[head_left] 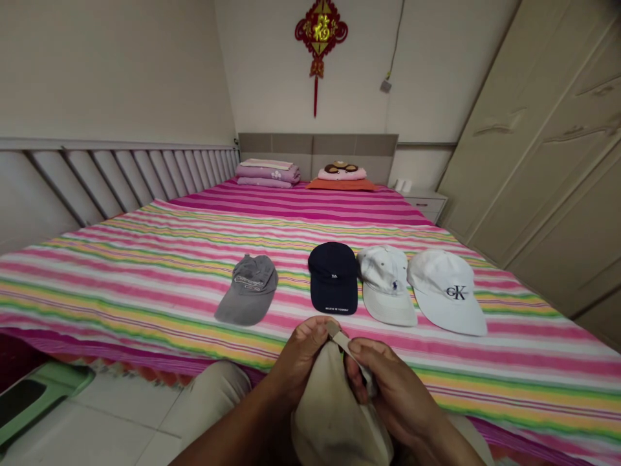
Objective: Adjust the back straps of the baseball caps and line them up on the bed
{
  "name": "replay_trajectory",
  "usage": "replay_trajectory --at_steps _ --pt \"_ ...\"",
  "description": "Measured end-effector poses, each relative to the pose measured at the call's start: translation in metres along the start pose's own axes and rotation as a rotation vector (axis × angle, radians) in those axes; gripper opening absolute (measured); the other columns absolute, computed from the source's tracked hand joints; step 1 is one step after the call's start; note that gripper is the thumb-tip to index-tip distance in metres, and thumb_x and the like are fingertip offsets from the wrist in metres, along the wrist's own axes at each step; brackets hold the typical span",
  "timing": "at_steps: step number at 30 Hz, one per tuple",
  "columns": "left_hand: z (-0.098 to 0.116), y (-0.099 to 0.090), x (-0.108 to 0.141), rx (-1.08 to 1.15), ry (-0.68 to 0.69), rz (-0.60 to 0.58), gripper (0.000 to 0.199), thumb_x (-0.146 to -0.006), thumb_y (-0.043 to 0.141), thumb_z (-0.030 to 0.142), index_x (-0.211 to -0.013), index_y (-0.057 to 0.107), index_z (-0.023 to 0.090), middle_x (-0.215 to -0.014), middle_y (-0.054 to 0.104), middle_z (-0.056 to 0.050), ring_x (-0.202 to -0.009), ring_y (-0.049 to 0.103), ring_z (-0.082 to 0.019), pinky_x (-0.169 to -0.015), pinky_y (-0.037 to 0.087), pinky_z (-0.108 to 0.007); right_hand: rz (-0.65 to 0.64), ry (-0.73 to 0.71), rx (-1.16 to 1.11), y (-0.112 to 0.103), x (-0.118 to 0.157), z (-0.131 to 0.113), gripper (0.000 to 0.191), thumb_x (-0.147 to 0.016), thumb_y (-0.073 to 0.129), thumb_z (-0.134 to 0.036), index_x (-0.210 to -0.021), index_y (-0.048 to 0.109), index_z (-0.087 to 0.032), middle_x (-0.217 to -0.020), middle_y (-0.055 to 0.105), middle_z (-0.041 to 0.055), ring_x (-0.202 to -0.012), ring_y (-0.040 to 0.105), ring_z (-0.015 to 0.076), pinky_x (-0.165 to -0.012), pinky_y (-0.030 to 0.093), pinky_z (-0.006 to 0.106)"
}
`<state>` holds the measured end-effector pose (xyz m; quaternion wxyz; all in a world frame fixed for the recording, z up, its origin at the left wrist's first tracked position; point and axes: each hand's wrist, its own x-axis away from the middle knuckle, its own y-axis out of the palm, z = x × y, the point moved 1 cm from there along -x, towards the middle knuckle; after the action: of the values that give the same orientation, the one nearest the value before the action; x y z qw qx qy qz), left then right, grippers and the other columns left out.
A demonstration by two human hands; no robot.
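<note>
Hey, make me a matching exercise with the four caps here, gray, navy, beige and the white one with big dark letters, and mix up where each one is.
Caps:
1. Gray cap
2. Navy cap
3. Large-lettered white cap
4. Beige cap

Places:
A. Rightmost cap on the striped bedspread
B. Held by the left hand and right hand
C. Leftmost cap on the bedspread
D. Immediately left of the small-logo white cap

Pairs: 1-C, 2-D, 3-A, 4-B

Forearms slant inward — left grip and right grip pinching, close beside each other.
</note>
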<state>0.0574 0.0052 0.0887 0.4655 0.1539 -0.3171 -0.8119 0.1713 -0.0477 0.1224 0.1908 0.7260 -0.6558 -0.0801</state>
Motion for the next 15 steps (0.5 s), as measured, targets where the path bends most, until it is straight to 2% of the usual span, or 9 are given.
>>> replay_trajectory --at_steps 10,15 --pt "-0.0034 -0.0019 0.0001 0.018 -0.013 -0.076 0.029 -0.064 0.066 0.036 -0.079 0.055 0.015 -0.052 0.06 -0.001 -0.044 0.054 -0.012 -0.048 0.039 -0.023 0.053 -0.018 0.052 0.0001 -0.0001 0.0027 0.032 -0.073 0.054 -0.036 -0.05 0.053 -0.014 -0.044 0.044 -0.0033 -0.04 0.035 0.0066 -0.044 0.026 0.021" --pt "0.0021 0.0 0.0014 -0.019 0.011 -0.052 0.027 -0.06 0.071 0.031 -0.075 0.058 0.013 -0.057 0.061 -0.001 -0.047 0.053 -0.008 -0.049 0.038 -0.019 0.027 -0.003 0.136 -0.0036 -0.0019 0.0006 0.032 -0.072 0.054 -0.037 -0.05 0.053 -0.014 -0.041 0.043 -0.0037 -0.038 0.035 0.0064 -0.042 0.025 0.021"
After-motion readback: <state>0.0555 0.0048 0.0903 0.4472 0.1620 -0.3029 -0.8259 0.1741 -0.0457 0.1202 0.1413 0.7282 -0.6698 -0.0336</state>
